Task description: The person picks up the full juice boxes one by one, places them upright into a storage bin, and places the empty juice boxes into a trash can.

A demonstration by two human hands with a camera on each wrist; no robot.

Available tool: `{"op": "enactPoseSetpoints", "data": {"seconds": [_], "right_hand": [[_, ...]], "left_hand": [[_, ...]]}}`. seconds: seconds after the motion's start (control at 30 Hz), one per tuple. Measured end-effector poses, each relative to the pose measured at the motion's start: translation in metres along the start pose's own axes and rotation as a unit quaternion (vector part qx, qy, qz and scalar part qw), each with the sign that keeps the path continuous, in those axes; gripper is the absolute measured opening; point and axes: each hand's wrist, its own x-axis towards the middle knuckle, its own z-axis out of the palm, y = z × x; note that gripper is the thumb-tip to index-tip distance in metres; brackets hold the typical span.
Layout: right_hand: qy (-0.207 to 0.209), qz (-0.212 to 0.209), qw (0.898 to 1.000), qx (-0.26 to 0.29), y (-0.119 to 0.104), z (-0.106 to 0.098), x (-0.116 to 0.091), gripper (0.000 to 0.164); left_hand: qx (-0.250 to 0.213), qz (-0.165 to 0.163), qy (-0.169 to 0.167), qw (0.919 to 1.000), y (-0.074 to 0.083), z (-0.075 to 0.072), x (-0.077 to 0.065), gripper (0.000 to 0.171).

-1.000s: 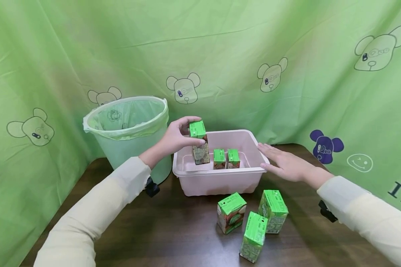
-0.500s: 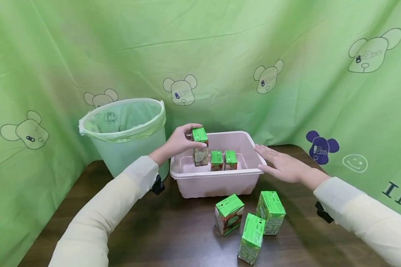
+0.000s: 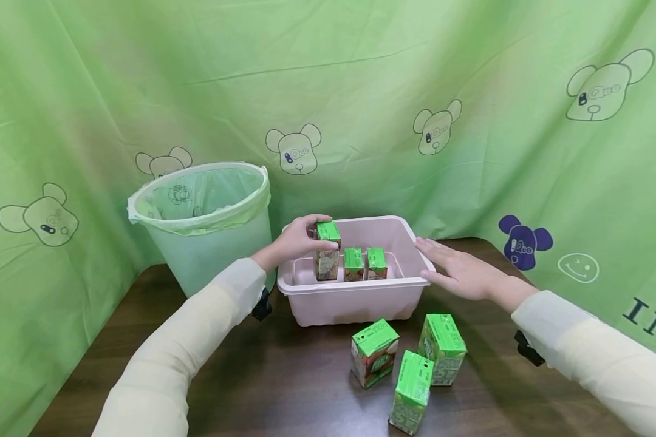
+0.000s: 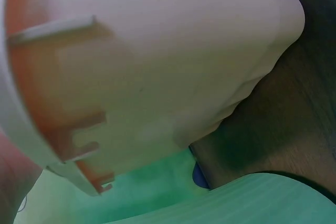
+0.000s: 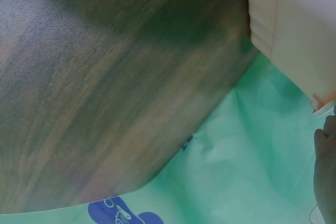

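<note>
I use the pink tub point(image 3: 355, 305) as the reference. I see the left hand point(image 3: 291, 243) pinching the held carton point(image 3: 327, 264) between thumb and fingers. The held carton is upright within the left part of the tub; I cannot tell whether its base meets the tub floor. To its right in the tub stand a middle carton point(image 3: 353, 264) and an end carton point(image 3: 377, 264). I have the right hand point(image 3: 464, 270) extended, fingers straight, touching the tub's right rim. In front of the tub, on the table point(image 3: 284, 388), I count a brown-sided carton point(image 3: 375, 353), a nearest carton point(image 3: 411, 391) and a green-sided carton point(image 3: 443, 350). A lined bin point(image 3: 224, 249) stands left of the tub; a green curtain point(image 3: 361, 79) hangs behind it.
</note>
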Motion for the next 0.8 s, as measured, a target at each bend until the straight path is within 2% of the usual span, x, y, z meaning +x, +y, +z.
{"op": "enactPoseSetpoints", "data": {"seconds": [0.17,0.53,0.67,0.8], "right_hand": [[-0.001,0.002,1.0,0.0,0.0,0.0,-0.001,0.069],[-0.001,0.005,1.0,0.004,-0.003,-0.001,-0.001,0.069],[-0.003,0.005,1.0,0.006,-0.003,-0.001,-0.001,0.069],[-0.003,0.005,1.0,0.007,-0.002,-0.001,-0.001,0.068]], "left_hand": [[0.001,-0.002,-0.022,0.9998,-0.003,0.003,0.003,0.066],[0.054,-0.006,-0.041,0.9977,-0.006,0.005,0.009,0.068],[0.056,-0.006,-0.064,0.9964,-0.008,0.006,0.011,0.069],[0.056,0.006,-0.087,0.9946,-0.01,0.01,0.013,0.069]]}}
